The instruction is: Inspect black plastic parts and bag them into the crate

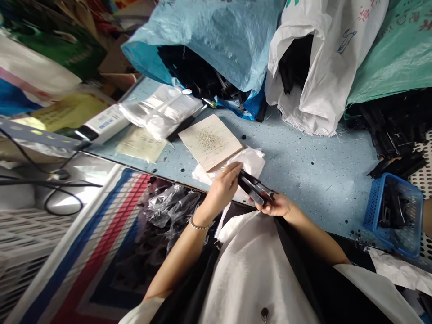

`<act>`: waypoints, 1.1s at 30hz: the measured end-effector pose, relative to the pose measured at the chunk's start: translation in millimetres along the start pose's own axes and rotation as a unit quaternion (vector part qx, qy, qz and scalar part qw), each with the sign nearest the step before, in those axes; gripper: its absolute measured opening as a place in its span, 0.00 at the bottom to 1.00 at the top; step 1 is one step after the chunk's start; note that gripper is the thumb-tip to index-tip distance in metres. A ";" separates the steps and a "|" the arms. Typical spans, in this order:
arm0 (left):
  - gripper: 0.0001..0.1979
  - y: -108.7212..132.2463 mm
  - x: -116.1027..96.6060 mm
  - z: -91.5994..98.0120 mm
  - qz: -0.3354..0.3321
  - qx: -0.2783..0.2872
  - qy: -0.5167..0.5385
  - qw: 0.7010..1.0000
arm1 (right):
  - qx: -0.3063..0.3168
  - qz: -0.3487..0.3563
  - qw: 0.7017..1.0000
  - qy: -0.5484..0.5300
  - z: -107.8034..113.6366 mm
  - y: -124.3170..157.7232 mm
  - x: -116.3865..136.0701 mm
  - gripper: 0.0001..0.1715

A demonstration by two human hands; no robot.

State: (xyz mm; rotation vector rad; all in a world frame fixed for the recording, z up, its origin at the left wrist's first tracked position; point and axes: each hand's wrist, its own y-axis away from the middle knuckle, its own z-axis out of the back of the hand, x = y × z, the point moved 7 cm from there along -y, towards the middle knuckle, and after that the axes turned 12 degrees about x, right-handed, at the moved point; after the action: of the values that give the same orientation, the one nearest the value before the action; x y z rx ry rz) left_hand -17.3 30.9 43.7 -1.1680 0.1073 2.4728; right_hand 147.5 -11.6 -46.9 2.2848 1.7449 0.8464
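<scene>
A long, narrow black part (251, 186), shiny along one side and seemingly made of two parallel strips, is held over the table's front edge; its exact kind cannot be made out. My right hand (278, 205) grips its near end, with the thumb and fingers closed around it. At the far end, the bent fingers of my left hand (225, 184) are pressed together against the part. A crumpled white cloth or sheet (254, 159) lies just beyond my hands. On it partly rests a square pale board (211, 141) with a speckled, rough patch in its middle.
Big woven sacks in blue (216, 36), white (330, 58) and green (391, 58) stand at the back, with black parts inside. A blue basket (374, 216) of black parts sits right. Clear plastic bags (165, 105) lie left. A striped sack (101, 252) stands below the edge.
</scene>
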 end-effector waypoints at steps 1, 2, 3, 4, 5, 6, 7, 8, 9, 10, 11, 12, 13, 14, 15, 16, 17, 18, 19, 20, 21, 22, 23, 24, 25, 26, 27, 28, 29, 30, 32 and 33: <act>0.26 5.9 -11.9 -6.9 -0.033 0.006 0.011 0.999 | -0.024 0.018 1.000 0.004 4.1 -7.3 1.5 0.12; 0.27 12.5 -23.3 -13.6 -0.067 0.012 0.025 0.997 | -0.054 0.048 0.997 0.018 8.3 -13.1 5.6 0.10; 0.29 19.1 -32.8 -19.4 -0.095 0.015 0.043 0.994 | -0.084 0.085 0.992 0.035 11.5 -16.2 10.8 0.10; 0.30 24.9 -39.8 -24.0 -0.117 0.014 0.062 0.991 | -0.105 0.116 0.987 0.048 12.8 -16.9 15.0 0.12; 0.30 29.2 -44.1 -28.1 -0.131 0.013 0.081 0.988 | -0.121 0.139 0.981 0.066 12.8 -15.0 18.3 0.13; 0.30 31.7 -46.4 -32.6 -0.140 0.017 0.095 0.986 | -0.138 0.156 0.973 0.096 12.4 -10.5 21.1 0.15; 0.31 32.2 -47.5 -38.2 -0.146 0.028 0.102 0.984 | -0.163 0.169 0.962 0.142 12.2 -3.5 24.2 0.16; 0.31 31.2 -48.5 -44.9 -0.153 0.044 0.100 0.982 | -0.200 0.185 0.940 0.204 12.3 6.3 28.9 0.15; 0.30 29.2 -49.8 -51.2 -0.162 0.055 0.089 0.981 | -0.245 0.201 0.908 0.273 11.9 17.6 34.4 0.15; 0.29 26.6 -51.7 -56.7 -0.172 0.060 0.073 0.981 | -0.281 0.212 0.873 0.337 10.1 28.2 39.6 0.14; 0.28 23.9 -53.9 -60.2 -0.178 0.059 0.055 0.981 | -0.300 0.216 0.847 0.382 7.3 36.0 43.0 0.13; 0.25 21.6 -56.4 -60.0 -0.178 0.047 0.044 0.982 | -0.296 0.213 0.840 0.402 4.2 40.0 44.2 0.13; 0.23 20.5 -59.0 -55.8 -0.172 0.029 0.039 0.984 | -0.273 0.207 0.848 0.405 0.6 40.9 43.9 0.14; 0.21 21.3 -60.9 -47.2 -0.157 0.011 0.042 0.987 | -0.242 0.199 0.862 0.399 -3.6 40.2 42.9 0.16; 0.19 24.8 -61.5 -34.4 -0.134 -0.005 0.051 0.990 | -0.212 0.194 0.876 0.388 -7.9 39.1 42.0 0.18; 0.17 31.6 -60.0 -17.9 -0.102 -0.018 0.062 0.993 | -0.192 0.192 0.885 0.379 -11.5 38.4 41.8 0.21; 0.15 42.6 -55.6 1.9 -0.062 -0.030 0.074 0.995 | -0.182 0.191 0.888 0.376 -14.0 38.1 42.4 0.22; 0.14 58.0 -47.4 23.5 -0.015 -0.041 0.084 0.996 | -0.180 0.192 0.887 0.380 -15.2 38.0 43.6 0.23; 0.12 77.9 -34.8 45.7 0.037 -0.052 0.092 0.994 | -0.182 0.194 0.884 0.385 -14.9 37.6 44.9 0.23; 0.12 101.9 -17.7 67.1 0.094 -0.062 0.098 0.989 | -0.184 0.195 0.882 0.387 -13.2 36.6 45.9 0.22; 0.12 129.4 4.0 87.0 0.156 -0.077 0.099 0.980 | -0.186 0.195 0.883 0.385 -10.0 34.9 46.2 0.22; 0.14 159.0 29.7 103.5 0.226 -0.089 0.092 0.966 | -0.189 0.194 0.885 0.379 -5.7 32.7 46.2 0.22; 0.15 189.3 58.2 115.1 0.302 -0.091 0.080 0.946 | -0.192 0.192 0.888 0.372 -0.8 30.2 45.8 0.22; 0.16 219.2 87.4 123.4 0.379 -0.094 0.059 0.919 | -0.195 0.190 0.890 0.365 4.3 27.5 45.3 0.21; 0.14 246.1 114.4 129.0 0.444 -0.102 0.032 0.890 | -0.200 0.187 0.891 0.361 9.2 25.0 44.6 0.21; 0.11 267.3 137.5 131.3 0.486 -0.114 0.008 0.867 | -0.206 0.185 0.891 0.359 13.4 22.9 44.1 0.21; 0.10 282.1 156.8 129.7 0.509 -0.121 -0.010 0.852 | -0.211 0.185 0.891 0.356 16.8 21.2 43.6 0.21; 0.12 290.4 171.6 125.6 0.513 -0.130 -0.020 0.848 | -0.216 0.186 0.891 0.352 19.4 20.0 43.0 0.21; 0.15 293.2 182.0 119.6 0.498 -0.143 -0.018 0.855 | -0.219 0.188 0.893 0.346 21.1 19.4 42.2 0.21; 0.18 292.8 189.0 112.8 0.479 -0.158 -0.003 0.864 | -0.222 0.190 0.894 0.338 22.0 19.5 41.1 0.21; 0.21 286.2 195.8 100.2 0.453 -0.179 0.044 0.872 | -0.226 0.193 0.898 0.326 21.9 21.4 38.5 0.20; 0.21 279.8 196.5 95.8 0.449 -0.179 0.067 0.873 | -0.225 0.191 0.900 0.322 21.3 23.0 37.3 0.20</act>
State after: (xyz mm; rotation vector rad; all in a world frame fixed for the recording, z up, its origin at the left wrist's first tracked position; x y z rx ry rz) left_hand -307.3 -139.2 -70.7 -1.7415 0.3014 3.3071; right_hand 184.0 20.3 -41.7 2.1680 1.0604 2.0243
